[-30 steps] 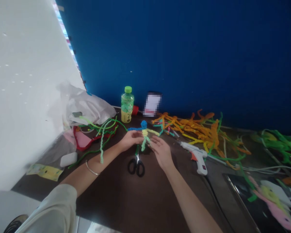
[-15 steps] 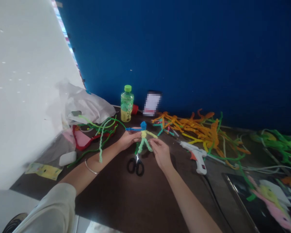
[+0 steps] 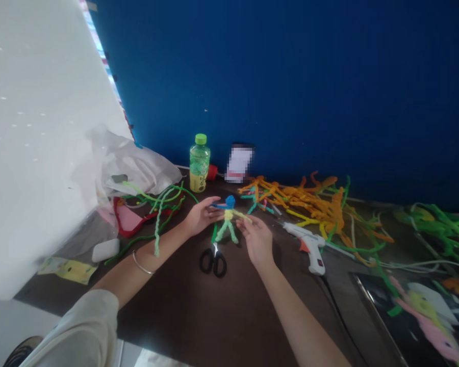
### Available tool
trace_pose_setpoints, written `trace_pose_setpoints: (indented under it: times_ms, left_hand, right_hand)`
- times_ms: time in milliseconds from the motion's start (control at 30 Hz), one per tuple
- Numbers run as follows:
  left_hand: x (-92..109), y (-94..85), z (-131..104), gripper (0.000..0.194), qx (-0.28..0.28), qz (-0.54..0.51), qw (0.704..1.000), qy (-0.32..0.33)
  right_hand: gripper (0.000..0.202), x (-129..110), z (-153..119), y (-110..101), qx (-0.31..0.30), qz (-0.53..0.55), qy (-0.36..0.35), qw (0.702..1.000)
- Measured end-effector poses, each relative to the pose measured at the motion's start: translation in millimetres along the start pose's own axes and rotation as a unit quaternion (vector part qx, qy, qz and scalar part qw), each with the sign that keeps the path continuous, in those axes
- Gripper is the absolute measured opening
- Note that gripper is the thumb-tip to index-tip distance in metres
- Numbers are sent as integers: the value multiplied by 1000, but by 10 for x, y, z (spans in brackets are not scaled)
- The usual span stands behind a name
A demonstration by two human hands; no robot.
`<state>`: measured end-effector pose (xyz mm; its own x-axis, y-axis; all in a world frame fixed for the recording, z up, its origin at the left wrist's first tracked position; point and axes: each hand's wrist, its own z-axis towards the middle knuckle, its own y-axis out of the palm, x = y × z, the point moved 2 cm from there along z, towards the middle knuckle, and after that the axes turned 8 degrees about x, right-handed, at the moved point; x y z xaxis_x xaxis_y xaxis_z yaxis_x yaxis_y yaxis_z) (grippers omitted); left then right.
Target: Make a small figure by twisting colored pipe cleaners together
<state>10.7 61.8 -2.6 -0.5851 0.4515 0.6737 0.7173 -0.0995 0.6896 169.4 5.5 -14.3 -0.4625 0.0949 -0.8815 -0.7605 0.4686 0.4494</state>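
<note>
Between my hands is a small twisted pipe-cleaner figure with a blue head, a yellow middle and pale green legs, held upright over the dark table. My left hand has its fingers closed on the figure's blue arm at the left. My right hand pinches the yellow arm on the other side. Just below the figure, black-handled scissors lie on the table, with a green strip by their blades.
A green-capped bottle and a phone stand behind. Right are orange pipe cleaners, a white glue gun and a dark tray. Left are green strands, a white case and a plastic bag.
The figure has moved slightly right and its legs have shifted. My right hand has gone from beside its leg to its yellow arm; my left hand's upper fingers have lifted.
</note>
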Motion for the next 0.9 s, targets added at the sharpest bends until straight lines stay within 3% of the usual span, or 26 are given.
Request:
trace_pose_setpoints:
  times_ms: [167, 267, 433, 633, 900]
  left_hand:
    - [48, -48, 39, 28, 31, -68, 997, -17]
    - [36, -34, 36, 25, 20, -64, 998, -23]
    - [-65, 71, -15, 38, -53, 32, 998, -23]
    - [-202, 89, 3, 41, -48, 164, 981, 89]
    - [-143, 59, -41, 30, 0, 218, 972, 91]
  right_hand:
    - [24, -6, 71, -58, 13, 56, 23, 998]
    - [23, -5, 105, -88, 11, 67, 51, 996]
    - [19, -4, 121, -94, -2, 53, 66, 996]
    - [23, -15, 4, -4, -37, 35, 63, 997]
    - [26, -50, -30, 15, -42, 3, 50, 998]
